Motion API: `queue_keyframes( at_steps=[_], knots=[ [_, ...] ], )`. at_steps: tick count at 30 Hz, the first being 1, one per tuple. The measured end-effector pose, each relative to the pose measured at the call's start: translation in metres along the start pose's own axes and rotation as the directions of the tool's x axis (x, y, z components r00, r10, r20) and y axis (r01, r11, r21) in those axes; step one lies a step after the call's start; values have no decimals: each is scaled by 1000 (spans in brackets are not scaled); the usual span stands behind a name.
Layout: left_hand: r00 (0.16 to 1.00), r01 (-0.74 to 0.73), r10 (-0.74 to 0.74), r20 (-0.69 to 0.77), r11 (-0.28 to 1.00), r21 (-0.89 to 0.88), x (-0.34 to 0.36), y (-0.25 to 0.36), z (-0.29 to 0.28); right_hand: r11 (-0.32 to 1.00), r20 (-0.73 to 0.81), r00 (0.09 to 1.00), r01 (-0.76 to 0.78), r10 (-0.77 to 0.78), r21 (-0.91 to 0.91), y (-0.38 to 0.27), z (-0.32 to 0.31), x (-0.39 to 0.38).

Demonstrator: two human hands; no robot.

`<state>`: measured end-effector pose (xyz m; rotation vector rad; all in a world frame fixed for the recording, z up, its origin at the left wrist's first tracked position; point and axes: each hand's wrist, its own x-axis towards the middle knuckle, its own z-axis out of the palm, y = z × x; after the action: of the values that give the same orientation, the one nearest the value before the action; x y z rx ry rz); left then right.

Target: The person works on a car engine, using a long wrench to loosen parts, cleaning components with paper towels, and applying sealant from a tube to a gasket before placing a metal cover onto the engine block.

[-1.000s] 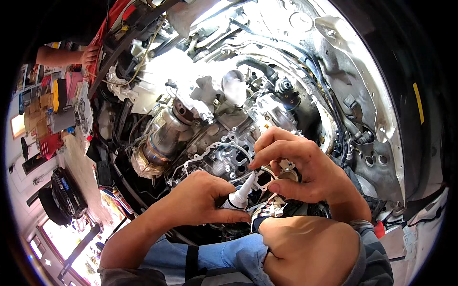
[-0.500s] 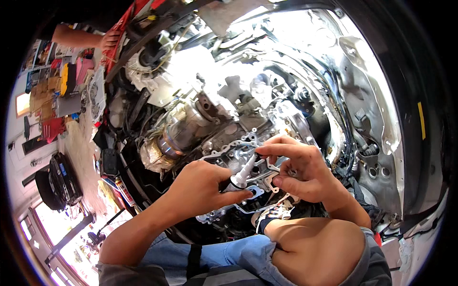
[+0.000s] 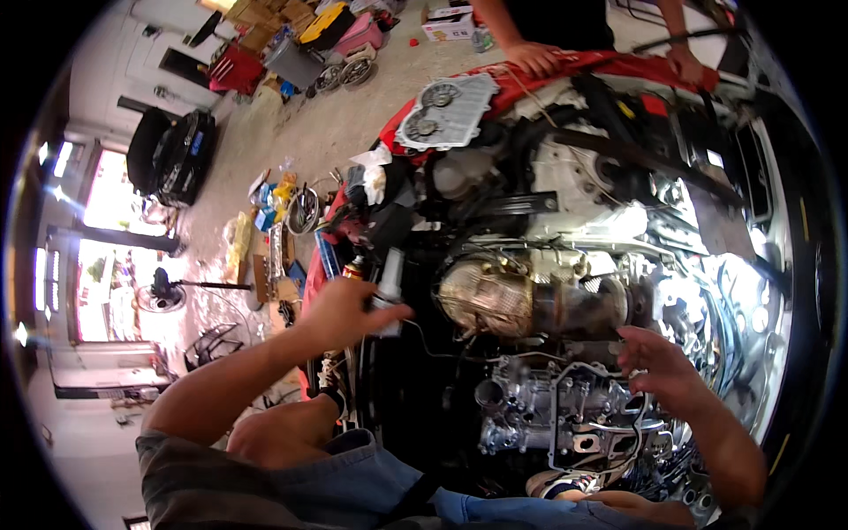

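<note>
My left hand [image 3: 346,311] is raised to the left of the engine bay and holds a small white-grey tube [image 3: 389,283] upright. My right hand [image 3: 658,369] hovers with its fingers spread and nothing in it, just above the silver engine block [image 3: 565,415] with its black gasket outline. Between the two hands lies a round metal heat-shielded part [image 3: 495,300].
Another person's hands [image 3: 534,57] rest on the red far edge of the car. A grey cover plate [image 3: 446,110] lies there. Tools, boxes and wheels [image 3: 340,75] litter the concrete floor at left. A black car [image 3: 172,155] and a fan [image 3: 159,291] stand further left.
Both hands were together on the tube over the engine block; now my left hand has carried the tube off to the left and my right hand has let go and spread out. My view has swung left.
</note>
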<state>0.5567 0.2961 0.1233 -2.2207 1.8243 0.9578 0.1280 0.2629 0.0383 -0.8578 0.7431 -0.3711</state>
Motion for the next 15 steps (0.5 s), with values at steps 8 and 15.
queue_keyframes(
  at_steps=[8, 15],
  knots=[
    [917, -145, -105, -385, 811, -566, 49, -245, -48, 664, 209, 961, 276, -181, -695, -84, 149, 288],
    [923, -308, -1, -386, 600, -738, 118, -300, -34, -48, 139, 963, 132, -230, -990, -37, 237, 539]
  ],
)
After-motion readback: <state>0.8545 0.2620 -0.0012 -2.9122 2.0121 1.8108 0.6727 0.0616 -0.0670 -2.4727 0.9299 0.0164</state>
